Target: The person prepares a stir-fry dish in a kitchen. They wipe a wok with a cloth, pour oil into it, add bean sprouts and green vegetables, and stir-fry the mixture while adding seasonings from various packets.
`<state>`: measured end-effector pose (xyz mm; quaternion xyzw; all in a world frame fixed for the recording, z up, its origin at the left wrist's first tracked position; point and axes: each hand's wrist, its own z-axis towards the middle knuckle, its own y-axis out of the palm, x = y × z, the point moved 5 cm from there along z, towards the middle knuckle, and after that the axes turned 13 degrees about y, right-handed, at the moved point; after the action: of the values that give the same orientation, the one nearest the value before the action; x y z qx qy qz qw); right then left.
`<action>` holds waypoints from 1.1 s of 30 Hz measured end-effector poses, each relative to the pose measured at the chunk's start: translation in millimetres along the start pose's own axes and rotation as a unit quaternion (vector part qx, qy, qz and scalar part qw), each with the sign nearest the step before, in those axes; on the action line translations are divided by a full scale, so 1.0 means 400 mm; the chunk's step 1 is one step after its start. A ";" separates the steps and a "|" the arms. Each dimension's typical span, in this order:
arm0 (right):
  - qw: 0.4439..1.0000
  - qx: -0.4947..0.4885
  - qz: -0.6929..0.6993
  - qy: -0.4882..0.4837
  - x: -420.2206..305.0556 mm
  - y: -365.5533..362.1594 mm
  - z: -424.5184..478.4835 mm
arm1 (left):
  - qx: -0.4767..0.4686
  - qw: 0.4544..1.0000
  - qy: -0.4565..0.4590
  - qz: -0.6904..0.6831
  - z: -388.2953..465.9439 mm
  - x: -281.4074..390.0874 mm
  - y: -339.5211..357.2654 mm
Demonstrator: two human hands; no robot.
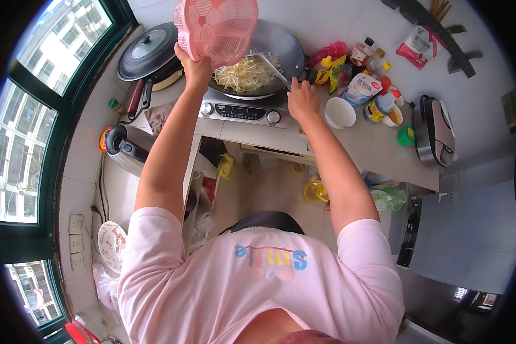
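Note:
My left hand (196,69) grips the rim of a pink plastic colander (217,28), which is tipped up over the left side of a dark wok (284,41). No food shows in the part of the colander I can see. A heap of bean sprouts (245,76) lies in the wok. In my right hand (303,99) is the handle of a metal spatula (275,71); its blade end reaches into the wok near the sprouts. Beneath the wok stands an induction cooker (245,112) with two knobs and a control panel.
A lidded black pan (148,53) stands left of the wok, its handles pointing toward me. An electric kettle (129,148) is by my left forearm. To the right are a white bowl (340,113), a seasoning pouch (363,88), several bottles (380,107) and a rice cooker (434,131).

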<state>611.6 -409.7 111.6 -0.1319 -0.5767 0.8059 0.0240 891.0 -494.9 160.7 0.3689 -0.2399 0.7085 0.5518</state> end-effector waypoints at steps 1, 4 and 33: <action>0.999 0.029 0.012 -0.032 -0.016 -0.033 0.013 | -0.002 1.000 -0.003 -0.020 -0.008 0.009 0.001; 0.980 0.081 0.170 -0.069 -0.111 -0.137 0.089 | -0.006 0.998 -0.013 -0.067 -0.038 0.058 0.003; 0.929 -0.024 0.246 -0.276 -0.090 0.031 -0.187 | 0.253 0.955 -0.112 -0.103 -0.289 0.212 -0.110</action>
<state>665.9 -351.7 84.1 -0.0424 -0.5296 0.7767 -0.3384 893.4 -344.9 153.8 0.5961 -0.0737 0.6396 0.4796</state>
